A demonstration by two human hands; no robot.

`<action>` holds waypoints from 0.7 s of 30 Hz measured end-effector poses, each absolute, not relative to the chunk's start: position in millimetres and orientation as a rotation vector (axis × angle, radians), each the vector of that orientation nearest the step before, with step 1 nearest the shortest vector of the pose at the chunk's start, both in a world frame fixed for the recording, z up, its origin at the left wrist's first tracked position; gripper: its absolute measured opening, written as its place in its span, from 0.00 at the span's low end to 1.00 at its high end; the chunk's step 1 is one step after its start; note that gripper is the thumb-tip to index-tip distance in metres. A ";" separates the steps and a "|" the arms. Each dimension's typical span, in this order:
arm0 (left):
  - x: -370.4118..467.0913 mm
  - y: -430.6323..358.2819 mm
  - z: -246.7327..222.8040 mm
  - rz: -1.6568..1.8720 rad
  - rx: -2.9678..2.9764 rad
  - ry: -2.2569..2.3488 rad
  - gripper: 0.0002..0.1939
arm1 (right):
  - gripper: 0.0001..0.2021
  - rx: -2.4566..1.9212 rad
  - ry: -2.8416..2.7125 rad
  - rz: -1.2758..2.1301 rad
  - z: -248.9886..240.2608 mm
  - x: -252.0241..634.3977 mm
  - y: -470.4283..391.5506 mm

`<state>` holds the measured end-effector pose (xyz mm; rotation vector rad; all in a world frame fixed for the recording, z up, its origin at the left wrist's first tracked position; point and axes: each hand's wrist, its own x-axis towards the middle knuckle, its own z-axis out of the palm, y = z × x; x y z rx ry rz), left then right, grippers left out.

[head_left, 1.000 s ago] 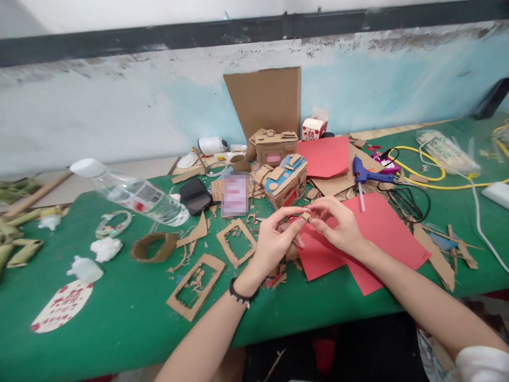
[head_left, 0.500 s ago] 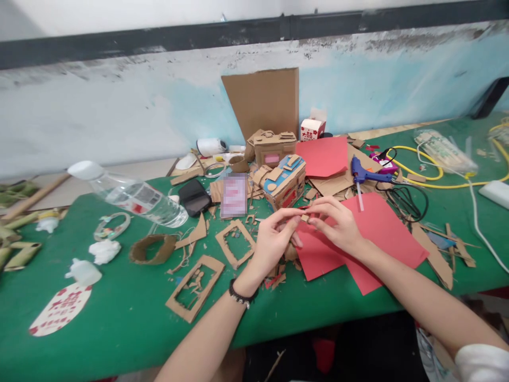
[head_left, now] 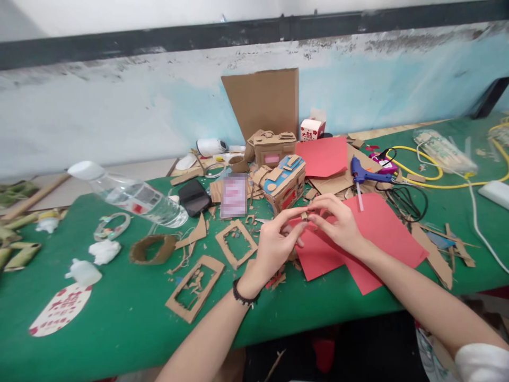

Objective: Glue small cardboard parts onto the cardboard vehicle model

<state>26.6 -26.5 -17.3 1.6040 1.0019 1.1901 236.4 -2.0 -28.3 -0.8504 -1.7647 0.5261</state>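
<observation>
Over the green table (head_left: pixel 131 323), the left hand (head_left: pixel 276 239) and right hand (head_left: pixel 338 224) pinch a tiny brown cardboard block (head_left: pixel 304 216), and a clear plastic bag (head_left: pixel 443 151) holds pale sticks (head_left: pixel 435 145) at two o'clock.

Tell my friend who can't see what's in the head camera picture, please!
The left hand and right hand hold a tiny cardboard piece over a messy green table. Around them are red paper, a blue glue gun, two cardboard frames and a clear bottle.
</observation>
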 end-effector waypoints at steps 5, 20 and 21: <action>25.5 -25.1 -21.0 1.181 1.672 1.013 0.17 | 0.05 -0.862 -1.802 0.435 -27.8 235.8 -2.2; 25.7 -22.3 -17.9 1.246 1.735 1.213 0.18 | 0.13 -1.060 -1.389 0.473 -24.2 249.9 8.4; 25.5 -21.7 -18.2 1.244 1.741 1.226 0.17 | 0.14 -1.058 -1.319 0.487 -22.9 251.2 9.2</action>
